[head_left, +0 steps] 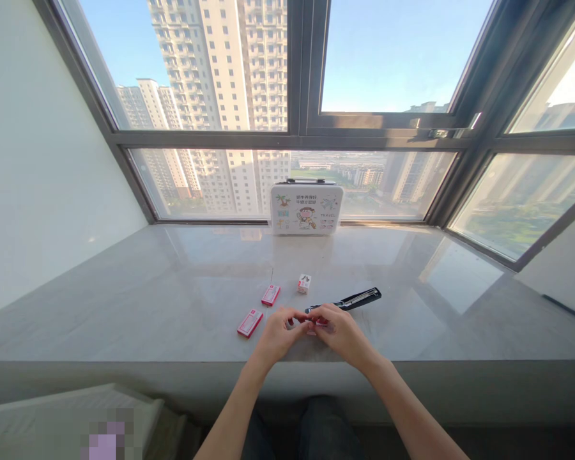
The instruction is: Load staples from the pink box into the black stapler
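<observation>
Both my hands meet over the near edge of a grey stone window sill (124,300). My left hand (276,332) and my right hand (342,331) pinch a small red box (320,322) between their fingertips. A black stapler (352,299) lies opened flat just behind my right hand. Two more small red boxes lie to the left: one (250,322) near my left hand, the other (271,294) farther back with a thin strip sticking up from it. A small white cube-shaped box (304,283) sits behind the stapler.
A white tin case with cartoon pictures (306,208) stands against the window glass at the back. A white wall (38,179) closes the sill on the left, and the window frame angles in on the right. My dark trousers (311,431) show below the sill edge.
</observation>
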Tool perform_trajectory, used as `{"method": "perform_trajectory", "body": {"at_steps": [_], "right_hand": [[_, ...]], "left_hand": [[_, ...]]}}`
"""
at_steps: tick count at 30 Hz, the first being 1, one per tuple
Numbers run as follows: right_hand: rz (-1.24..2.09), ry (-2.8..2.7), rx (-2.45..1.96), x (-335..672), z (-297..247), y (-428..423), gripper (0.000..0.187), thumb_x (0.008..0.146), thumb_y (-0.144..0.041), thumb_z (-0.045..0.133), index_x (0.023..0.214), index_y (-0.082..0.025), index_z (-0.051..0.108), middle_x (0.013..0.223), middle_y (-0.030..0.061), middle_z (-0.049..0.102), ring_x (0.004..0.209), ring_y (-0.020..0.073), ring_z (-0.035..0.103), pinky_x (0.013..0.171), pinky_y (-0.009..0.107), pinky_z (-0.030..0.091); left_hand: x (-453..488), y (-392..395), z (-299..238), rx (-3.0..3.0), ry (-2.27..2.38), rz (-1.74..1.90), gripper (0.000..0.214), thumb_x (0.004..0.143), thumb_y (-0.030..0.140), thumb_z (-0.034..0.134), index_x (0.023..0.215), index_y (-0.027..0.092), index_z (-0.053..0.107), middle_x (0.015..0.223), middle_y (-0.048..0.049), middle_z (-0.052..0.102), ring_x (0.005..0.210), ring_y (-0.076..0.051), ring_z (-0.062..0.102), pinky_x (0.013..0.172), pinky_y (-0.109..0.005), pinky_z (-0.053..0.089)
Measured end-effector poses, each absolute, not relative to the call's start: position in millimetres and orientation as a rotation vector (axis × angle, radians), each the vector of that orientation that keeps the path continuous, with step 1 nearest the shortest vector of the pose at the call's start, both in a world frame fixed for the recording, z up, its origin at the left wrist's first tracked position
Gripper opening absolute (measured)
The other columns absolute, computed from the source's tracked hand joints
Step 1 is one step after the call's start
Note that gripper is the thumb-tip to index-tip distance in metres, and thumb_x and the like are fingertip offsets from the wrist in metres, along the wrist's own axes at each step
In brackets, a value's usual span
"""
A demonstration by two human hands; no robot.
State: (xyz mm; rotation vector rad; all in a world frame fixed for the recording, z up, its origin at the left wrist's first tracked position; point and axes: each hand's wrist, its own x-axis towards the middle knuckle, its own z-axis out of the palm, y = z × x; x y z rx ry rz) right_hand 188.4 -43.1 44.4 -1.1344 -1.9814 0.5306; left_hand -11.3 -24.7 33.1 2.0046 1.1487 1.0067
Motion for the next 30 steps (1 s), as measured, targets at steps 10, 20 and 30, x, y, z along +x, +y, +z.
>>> {"method": "perform_trajectory", "body": {"at_steps": [10, 20, 30], "right_hand": [[0.517, -2.041, -1.221, 191, 46, -39, 0.018, 0.079, -0.01, 0.067, 0.09, -0.024, 0.071, 0.09, 0.0019, 0.065, 0.09, 0.0192, 0.058, 0.08, 0.029, 0.044], [0.536, -2.105, -1.284, 192, 50, -37, 0.007, 0.083, -0.021, 0.068, 0.087, -0.023, 0.074, 0.089, 0.0034, 0.061, 0.087, 0.0194, 0.058, 0.079, 0.03, 0.044], [0.476, -2.002, -1.486, 236, 50, -56, 0.026, 0.087, -0.04, 0.064, 0.107, -0.023, 0.067, 0.077, 0.0, 0.065, 0.069, 0.0176, 0.058, 0.066, 0.028, 0.041]], "left_hand": [[-7, -32, 33, 2.236, 1.282, 0.931, 0.034, 0.076, 0.027, 0.072, 0.11, 0.029, 0.067, 0.1, -0.0015, 0.066, 0.101, -0.022, 0.059, 0.087, -0.031, 0.041], [-8, -31, 33, 2.235, 1.278, 0.9, 0.026, 0.074, 0.026, 0.071, 0.099, 0.027, 0.066, 0.092, 0.0016, 0.068, 0.094, -0.02, 0.061, 0.084, -0.03, 0.039], [-8, -29, 32, 2.061, 1.322, 0.952, 0.017, 0.085, 0.032, 0.06, 0.098, 0.021, 0.062, 0.077, 0.0015, 0.068, 0.065, -0.014, 0.058, 0.067, -0.028, 0.039]]}}
